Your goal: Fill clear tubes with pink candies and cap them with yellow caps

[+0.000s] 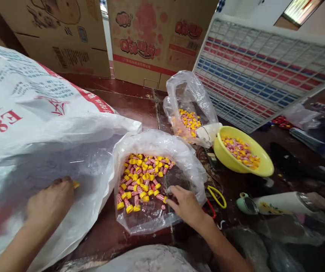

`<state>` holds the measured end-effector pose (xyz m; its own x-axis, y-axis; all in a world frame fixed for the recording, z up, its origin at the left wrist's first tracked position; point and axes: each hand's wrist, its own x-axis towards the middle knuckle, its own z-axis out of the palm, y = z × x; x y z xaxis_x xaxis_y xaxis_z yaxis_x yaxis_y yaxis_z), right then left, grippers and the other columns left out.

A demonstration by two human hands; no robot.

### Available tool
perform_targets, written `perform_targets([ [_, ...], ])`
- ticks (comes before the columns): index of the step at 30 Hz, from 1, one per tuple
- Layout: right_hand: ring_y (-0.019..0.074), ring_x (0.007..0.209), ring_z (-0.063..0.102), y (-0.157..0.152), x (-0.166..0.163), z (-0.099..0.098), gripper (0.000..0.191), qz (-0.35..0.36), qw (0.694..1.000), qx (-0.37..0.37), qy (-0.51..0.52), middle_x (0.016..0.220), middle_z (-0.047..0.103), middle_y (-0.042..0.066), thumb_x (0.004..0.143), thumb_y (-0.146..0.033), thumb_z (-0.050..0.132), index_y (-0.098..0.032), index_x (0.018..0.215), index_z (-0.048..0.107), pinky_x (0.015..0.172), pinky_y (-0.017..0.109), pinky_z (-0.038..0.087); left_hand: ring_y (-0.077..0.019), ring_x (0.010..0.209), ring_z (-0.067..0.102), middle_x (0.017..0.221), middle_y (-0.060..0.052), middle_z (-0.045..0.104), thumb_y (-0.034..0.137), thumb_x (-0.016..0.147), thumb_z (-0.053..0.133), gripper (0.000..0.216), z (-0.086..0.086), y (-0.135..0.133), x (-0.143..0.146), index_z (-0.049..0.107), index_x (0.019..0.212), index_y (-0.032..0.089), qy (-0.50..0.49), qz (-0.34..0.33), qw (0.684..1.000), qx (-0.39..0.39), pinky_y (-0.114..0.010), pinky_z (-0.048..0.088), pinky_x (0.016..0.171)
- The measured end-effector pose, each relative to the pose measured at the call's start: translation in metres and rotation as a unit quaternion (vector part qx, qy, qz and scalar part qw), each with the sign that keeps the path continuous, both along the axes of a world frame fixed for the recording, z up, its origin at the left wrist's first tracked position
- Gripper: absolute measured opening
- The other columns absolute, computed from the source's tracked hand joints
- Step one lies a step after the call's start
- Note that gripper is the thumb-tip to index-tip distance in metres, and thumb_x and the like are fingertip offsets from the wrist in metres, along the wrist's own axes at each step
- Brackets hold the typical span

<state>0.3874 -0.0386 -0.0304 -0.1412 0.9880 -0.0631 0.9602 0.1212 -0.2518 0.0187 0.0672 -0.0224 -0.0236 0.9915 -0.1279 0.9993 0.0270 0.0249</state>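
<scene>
My left hand is closed inside the mouth of a big white printed sack, with a small yellow cap showing at its fingertips. My right hand reaches over a clear plastic bag spread wide on the table. Its thumb and forefinger are a little apart, close to the yellow end of a small tube. Inside that bag lies a heap of little red-and-white patterned tubes with yellow caps. One small pink bit rests near my right thumb.
Behind stands another clear bag of capped pieces, beside a yellow bowl holding more. A white flask and a pale green cup lie at right. Cardboard boxes and a wire rack line the back.
</scene>
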Motion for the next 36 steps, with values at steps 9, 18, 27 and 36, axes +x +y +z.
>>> perform_targets([
  [9, 0.0177, 0.073, 0.063, 0.006, -0.014, 0.006, 0.021, -0.016, 0.955, 0.059, 0.291, 0.08, 0.063, 0.002, 0.094, -0.031, 0.066, -0.021, 0.078, 0.056, 0.065, 0.027, 0.051, -0.0229, 0.068, 0.065, 0.075, -0.002, 0.07, 0.058, 0.079, 0.07, 0.053, 0.026, -0.05, 0.003, 0.062, 0.118, 0.022, -0.545, 0.08, 0.83, -0.091, -0.031, 0.051, 0.061],
  [18, 0.021, 0.087, 0.074, 0.024, -0.063, 0.037, 0.032, -0.071, 0.793, -0.044, 0.603, 0.094, 0.077, 0.005, 0.083, -0.043, 0.08, -0.019, 0.1, 0.067, 0.077, 0.03, 0.06, -0.0131, 0.068, 0.06, 0.085, -0.003, 0.071, 0.055, 0.062, 0.091, 0.057, 0.037, -0.105, 0.074, 0.067, 0.101, 0.022, -0.812, 0.134, 0.499, -0.271, -0.023, 0.049, 0.063],
  [27, 0.0209, 0.094, 0.073, 0.021, -0.065, 0.05, 0.025, 0.012, 0.84, -0.063, 0.539, 0.1, 0.078, 0.004, 0.093, -0.043, 0.07, -0.02, 0.103, 0.075, 0.088, 0.033, 0.059, -0.0195, 0.088, 0.065, 0.098, -0.003, 0.072, 0.041, 0.075, 0.085, 0.036, 0.037, -0.105, 0.098, 0.071, 0.103, 0.023, -0.796, 0.122, 0.519, -0.286, -0.029, 0.052, 0.081],
  [36, 0.0335, 0.122, 0.062, 0.004, -0.086, 0.036, 0.073, 0.174, 0.924, 0.177, 0.291, 0.121, 0.068, 0.017, 0.069, -0.044, 0.089, -0.016, 0.127, 0.055, 0.109, 0.05, 0.048, -0.0242, 0.088, 0.071, 0.095, -0.006, 0.077, 0.043, 0.072, 0.087, 0.045, 0.042, -0.107, 0.112, 0.073, 0.109, 0.02, -0.808, 0.171, 0.487, -0.286, -0.033, 0.055, 0.082],
])
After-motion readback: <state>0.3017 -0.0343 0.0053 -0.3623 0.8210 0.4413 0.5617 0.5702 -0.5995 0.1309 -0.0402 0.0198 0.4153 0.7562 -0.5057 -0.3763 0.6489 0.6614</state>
